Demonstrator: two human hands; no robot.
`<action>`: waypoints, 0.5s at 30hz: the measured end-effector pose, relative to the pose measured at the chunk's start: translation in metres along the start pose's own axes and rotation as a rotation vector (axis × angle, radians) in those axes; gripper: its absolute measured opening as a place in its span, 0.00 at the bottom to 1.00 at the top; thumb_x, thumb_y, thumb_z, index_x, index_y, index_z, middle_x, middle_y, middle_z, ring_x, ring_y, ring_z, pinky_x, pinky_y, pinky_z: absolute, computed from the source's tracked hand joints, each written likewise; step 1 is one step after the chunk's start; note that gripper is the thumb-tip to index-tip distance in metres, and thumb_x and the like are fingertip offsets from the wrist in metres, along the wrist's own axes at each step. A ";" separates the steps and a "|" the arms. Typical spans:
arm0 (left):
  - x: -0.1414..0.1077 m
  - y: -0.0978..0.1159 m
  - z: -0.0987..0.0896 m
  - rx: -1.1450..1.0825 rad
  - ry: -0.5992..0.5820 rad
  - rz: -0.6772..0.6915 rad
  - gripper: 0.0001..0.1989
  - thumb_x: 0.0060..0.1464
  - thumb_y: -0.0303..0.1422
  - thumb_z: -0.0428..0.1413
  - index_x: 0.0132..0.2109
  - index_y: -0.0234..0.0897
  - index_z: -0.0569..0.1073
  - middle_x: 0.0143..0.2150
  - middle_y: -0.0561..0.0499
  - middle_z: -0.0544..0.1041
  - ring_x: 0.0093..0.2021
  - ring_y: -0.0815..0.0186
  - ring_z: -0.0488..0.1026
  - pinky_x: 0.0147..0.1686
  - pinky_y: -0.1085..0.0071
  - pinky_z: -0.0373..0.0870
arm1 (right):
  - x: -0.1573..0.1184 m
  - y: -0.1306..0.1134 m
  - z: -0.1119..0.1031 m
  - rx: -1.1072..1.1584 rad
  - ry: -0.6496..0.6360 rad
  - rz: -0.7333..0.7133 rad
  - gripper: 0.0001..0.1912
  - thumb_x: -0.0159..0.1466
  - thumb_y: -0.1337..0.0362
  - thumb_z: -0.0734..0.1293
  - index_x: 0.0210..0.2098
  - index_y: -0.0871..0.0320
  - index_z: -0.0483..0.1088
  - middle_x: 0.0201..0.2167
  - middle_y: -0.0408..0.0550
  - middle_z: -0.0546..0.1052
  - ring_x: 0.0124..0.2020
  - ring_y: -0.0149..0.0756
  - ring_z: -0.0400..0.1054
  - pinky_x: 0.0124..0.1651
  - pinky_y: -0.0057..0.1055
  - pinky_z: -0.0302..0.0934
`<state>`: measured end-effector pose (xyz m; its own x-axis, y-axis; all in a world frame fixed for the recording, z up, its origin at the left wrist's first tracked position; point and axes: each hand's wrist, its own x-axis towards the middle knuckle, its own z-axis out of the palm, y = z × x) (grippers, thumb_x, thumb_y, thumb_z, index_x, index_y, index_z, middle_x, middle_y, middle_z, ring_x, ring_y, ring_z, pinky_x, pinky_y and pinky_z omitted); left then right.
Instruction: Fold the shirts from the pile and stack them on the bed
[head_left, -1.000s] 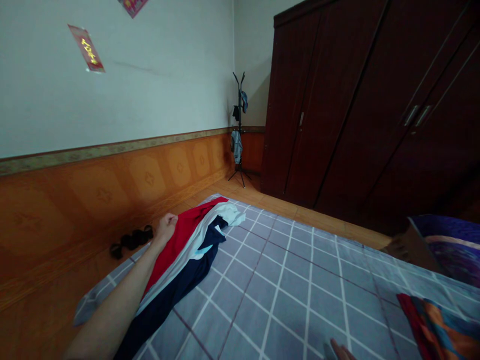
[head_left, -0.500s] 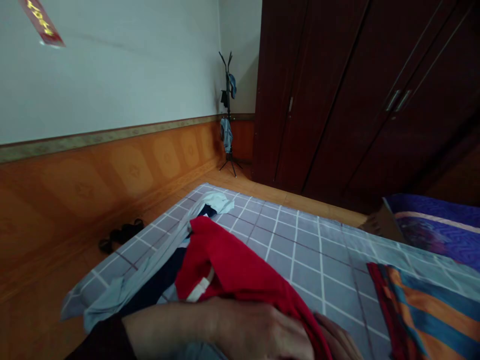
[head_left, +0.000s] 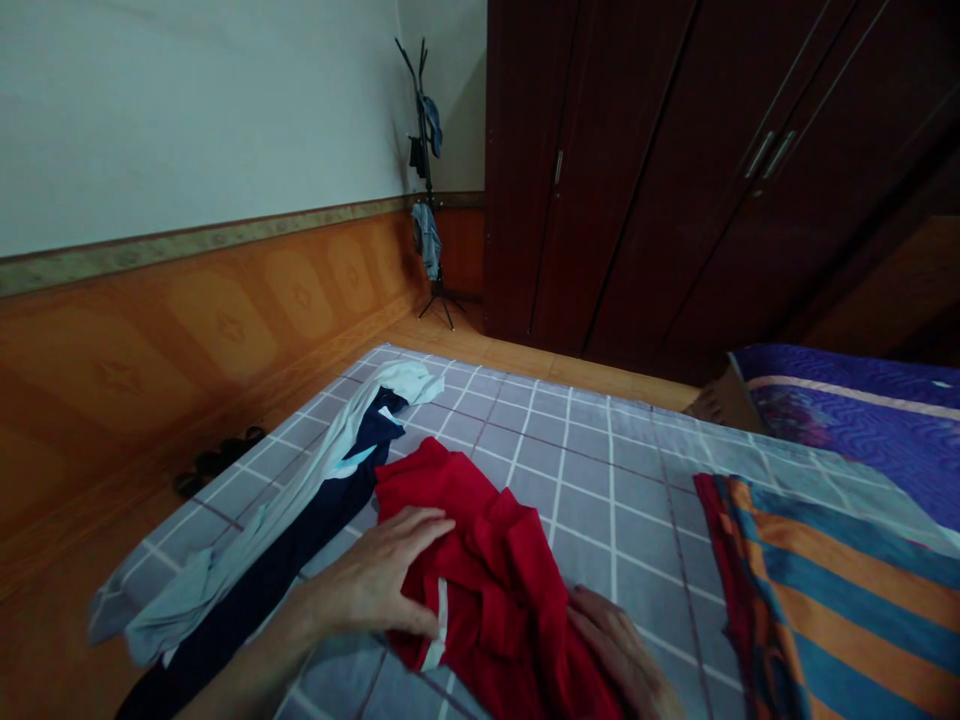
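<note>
A red garment [head_left: 495, 560] lies bunched on the bed's grey checked sheet [head_left: 592, 460], a white strip showing near its left edge. Over that left edge is my left hand [head_left: 390, 575], thumb and fingers apart, touching the cloth. My right hand [head_left: 622, 645] rests along the garment's right side, its fingers stretched out and partly cut off by the frame's bottom. Left of the red cloth, a dark navy garment [head_left: 300, 555] and a pale grey-blue one [head_left: 300, 500] lie in a long strip.
Folded cloth with orange and blue stripes [head_left: 855, 600] lies at the right of the bed. Beyond are a purple-covered surface [head_left: 862, 400], a dark wardrobe [head_left: 630, 180] and a coat rack [head_left: 427, 150]. Dark shoes [head_left: 217, 460] sit on the floor at left.
My left hand has drawn back to the left and its fingers have spread. The red garment has gone from a long folded shape to a rumpled heap. The view has shifted slightly.
</note>
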<state>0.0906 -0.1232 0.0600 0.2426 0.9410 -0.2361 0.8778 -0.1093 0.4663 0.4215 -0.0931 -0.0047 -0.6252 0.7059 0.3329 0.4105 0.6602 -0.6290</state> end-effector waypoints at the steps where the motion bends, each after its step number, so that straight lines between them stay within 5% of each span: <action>1: -0.003 -0.002 0.006 0.010 -0.040 -0.009 0.47 0.36 0.44 0.66 0.64 0.46 0.57 0.67 0.46 0.55 0.66 0.52 0.52 0.62 0.56 0.51 | 0.002 -0.001 0.001 0.005 0.005 0.016 0.22 0.58 0.52 0.68 0.51 0.48 0.72 0.53 0.51 0.72 0.53 0.49 0.67 0.52 0.42 0.65; 3: -0.005 0.001 0.014 0.048 -0.073 -0.023 0.45 0.38 0.42 0.66 0.63 0.46 0.60 0.68 0.45 0.53 0.66 0.50 0.50 0.63 0.53 0.50 | 0.005 -0.002 0.003 0.065 0.021 0.075 0.13 0.60 0.57 0.66 0.43 0.48 0.76 0.49 0.51 0.75 0.51 0.47 0.69 0.51 0.39 0.66; 6: -0.005 0.013 0.014 0.093 -0.058 -0.010 0.37 0.44 0.39 0.62 0.62 0.46 0.62 0.68 0.45 0.52 0.67 0.50 0.49 0.62 0.52 0.50 | 0.005 0.001 0.001 0.304 0.116 0.284 0.11 0.60 0.58 0.66 0.40 0.50 0.78 0.46 0.51 0.77 0.47 0.45 0.71 0.48 0.36 0.68; 11: 0.005 0.028 0.009 0.082 -0.191 0.136 0.47 0.42 0.43 0.63 0.67 0.48 0.51 0.70 0.47 0.47 0.68 0.50 0.45 0.62 0.50 0.50 | 0.001 0.019 -0.008 0.954 0.588 0.797 0.19 0.52 0.53 0.73 0.40 0.54 0.77 0.34 0.50 0.80 0.32 0.44 0.75 0.33 0.33 0.71; 15: 0.022 0.025 0.023 0.124 0.001 0.158 0.30 0.50 0.32 0.58 0.61 0.45 0.62 0.66 0.48 0.59 0.64 0.55 0.55 0.62 0.56 0.52 | 0.005 0.023 -0.013 1.222 0.756 0.868 0.16 0.48 0.57 0.76 0.36 0.52 0.77 0.33 0.46 0.80 0.30 0.37 0.75 0.32 0.27 0.70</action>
<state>0.1269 -0.1124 0.0471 0.3813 0.9092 -0.1673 0.8731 -0.2946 0.3885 0.4366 -0.0710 -0.0085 0.0808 0.9253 -0.3706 -0.5091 -0.2814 -0.8134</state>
